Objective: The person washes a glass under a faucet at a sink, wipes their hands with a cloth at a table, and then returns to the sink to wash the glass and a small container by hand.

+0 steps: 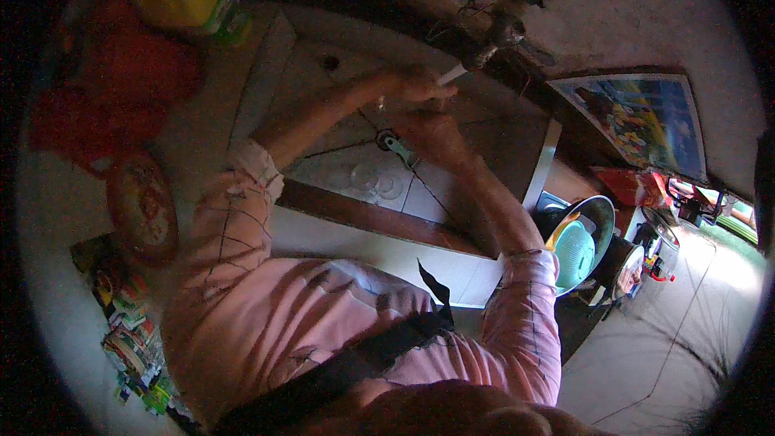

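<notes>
My left hand [418,86] is stretched out just below the white spout of a tap [453,74] on the wall side. Close beneath it is my right hand [433,130], its fingers bent toward the left one. The two hands nearly meet or touch, and dim light hides whether anything is between them. Under them lies a tiled basin [363,169] with a low raised rim. A round drain-like piece [385,139] shows near its middle. Beside my right hand a pale strip with a hole [398,150] is visible; I cannot tell whether that hand holds it.
A yellow jug [181,3] and red containers [115,79] stand at the far left, above a round patterned tray [145,209]. Right of the basin are a metal bowl [605,236] and a turquoise colander [573,254]. A picture [648,115] hangs on the wall.
</notes>
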Demonstrator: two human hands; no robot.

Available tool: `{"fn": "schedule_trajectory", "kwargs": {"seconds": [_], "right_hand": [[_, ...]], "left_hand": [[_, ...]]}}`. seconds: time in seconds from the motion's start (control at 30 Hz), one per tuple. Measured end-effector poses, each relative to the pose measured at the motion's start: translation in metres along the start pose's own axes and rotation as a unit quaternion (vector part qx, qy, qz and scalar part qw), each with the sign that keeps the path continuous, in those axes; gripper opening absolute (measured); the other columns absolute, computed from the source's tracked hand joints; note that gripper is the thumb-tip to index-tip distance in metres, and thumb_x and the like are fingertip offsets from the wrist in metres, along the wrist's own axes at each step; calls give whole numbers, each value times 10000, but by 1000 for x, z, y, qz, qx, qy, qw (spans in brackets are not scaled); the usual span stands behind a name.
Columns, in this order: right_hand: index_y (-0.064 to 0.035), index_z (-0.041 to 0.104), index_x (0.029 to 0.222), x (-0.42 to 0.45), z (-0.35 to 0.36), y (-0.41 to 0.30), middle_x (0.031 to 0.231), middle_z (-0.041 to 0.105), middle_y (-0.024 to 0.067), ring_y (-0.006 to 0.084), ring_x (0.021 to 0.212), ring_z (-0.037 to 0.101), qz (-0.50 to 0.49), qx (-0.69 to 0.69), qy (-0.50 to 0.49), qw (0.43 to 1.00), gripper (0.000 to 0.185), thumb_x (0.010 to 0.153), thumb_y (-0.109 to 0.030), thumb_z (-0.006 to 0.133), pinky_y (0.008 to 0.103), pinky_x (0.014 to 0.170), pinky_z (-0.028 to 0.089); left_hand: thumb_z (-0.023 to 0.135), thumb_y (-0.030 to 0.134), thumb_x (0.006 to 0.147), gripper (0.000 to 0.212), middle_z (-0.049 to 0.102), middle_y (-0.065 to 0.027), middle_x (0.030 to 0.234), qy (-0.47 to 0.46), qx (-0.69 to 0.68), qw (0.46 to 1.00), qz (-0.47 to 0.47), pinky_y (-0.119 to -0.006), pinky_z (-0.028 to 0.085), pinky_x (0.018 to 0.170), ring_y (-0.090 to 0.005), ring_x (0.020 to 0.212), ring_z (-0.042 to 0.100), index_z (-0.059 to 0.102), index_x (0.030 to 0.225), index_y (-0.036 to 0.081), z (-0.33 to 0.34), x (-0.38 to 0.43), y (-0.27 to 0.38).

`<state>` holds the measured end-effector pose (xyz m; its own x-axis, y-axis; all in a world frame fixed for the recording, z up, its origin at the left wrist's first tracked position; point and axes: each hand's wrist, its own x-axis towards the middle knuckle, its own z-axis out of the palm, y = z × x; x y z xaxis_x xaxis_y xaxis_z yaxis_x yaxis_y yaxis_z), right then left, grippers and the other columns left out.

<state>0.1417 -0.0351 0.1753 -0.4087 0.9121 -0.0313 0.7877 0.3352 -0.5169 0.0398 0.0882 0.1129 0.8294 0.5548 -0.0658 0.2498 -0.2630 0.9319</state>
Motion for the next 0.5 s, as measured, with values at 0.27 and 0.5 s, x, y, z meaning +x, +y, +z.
{"fn": "schedule_trajectory", "kwargs": {"seconds": [0.27, 0.5], "right_hand": [[-121, 597, 890, -9, 2, 30, 875, 613, 29, 223, 782, 622, -46, -273, -72, 958, 146, 744, -113, 581, 397, 663, 507], [-124, 568, 1082, -8, -4, 64, 897, 592, 106, 263, 765, 590, 55, 166, 143, 974, 339, 748, -173, 607, 369, 649, 486]], "left_hand": [[436, 383, 951, 453, 610, -125, 1006, 79, -18, 995, -66, -369, 456, 867, -259, 896, 597, 445, 1301, 97, -3, -11, 21], [517, 322, 939, 424, 605, -101, 958, 296, -357, 886, -6, -323, 517, 766, -197, 883, 606, 438, 1279, 81, 70, -33, -11]]}}
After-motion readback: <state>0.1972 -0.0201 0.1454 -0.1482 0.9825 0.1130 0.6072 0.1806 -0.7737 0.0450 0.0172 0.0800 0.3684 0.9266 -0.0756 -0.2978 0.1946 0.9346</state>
